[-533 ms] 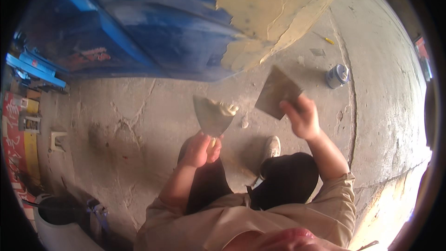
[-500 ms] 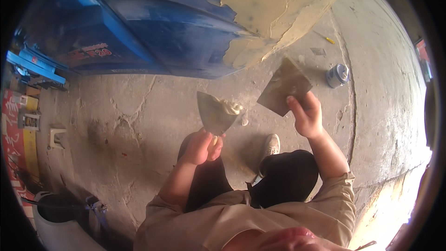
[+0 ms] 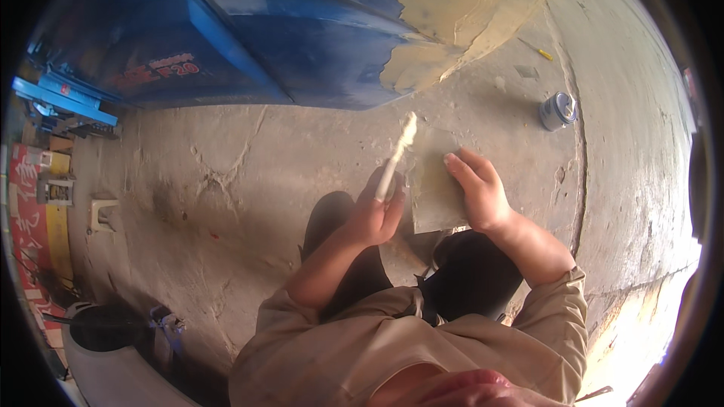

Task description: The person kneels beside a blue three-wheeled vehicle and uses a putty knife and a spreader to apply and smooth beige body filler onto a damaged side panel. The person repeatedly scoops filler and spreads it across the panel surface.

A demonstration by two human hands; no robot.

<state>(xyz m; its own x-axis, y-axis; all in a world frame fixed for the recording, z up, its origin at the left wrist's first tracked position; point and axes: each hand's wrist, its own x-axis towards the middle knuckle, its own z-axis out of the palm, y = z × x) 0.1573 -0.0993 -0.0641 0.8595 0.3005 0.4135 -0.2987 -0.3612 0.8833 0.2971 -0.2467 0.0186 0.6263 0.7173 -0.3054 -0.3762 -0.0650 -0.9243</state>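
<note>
My left hand (image 3: 375, 217) is closed around a putty knife (image 3: 387, 179), now seen edge-on, with cream putty (image 3: 407, 132) at its upper end. Just right of it, my right hand (image 3: 479, 196) grips a flat, squarish spreader plate (image 3: 435, 207), thumb over its face. The two tools are very close; whether they touch is unclear. Both are held over my bent knees, below a large blue body panel (image 3: 294, 45) whose right part carries a spread layer of cream filler (image 3: 483, 0).
A lidded can (image 3: 556, 113) and a yellow-handled tool (image 3: 544, 53) lie on the cracked concrete floor (image 3: 173, 151) to the right. At left are blue metal equipment (image 3: 64, 102), a red-and-yellow board (image 3: 34, 226), a small white stool (image 3: 101, 215) and a pale curved part (image 3: 102, 365).
The putty knife has turned from face-on to edge-on and moved right. The plate has come down and left, turning upright beside it, so the two tools are now close together.
</note>
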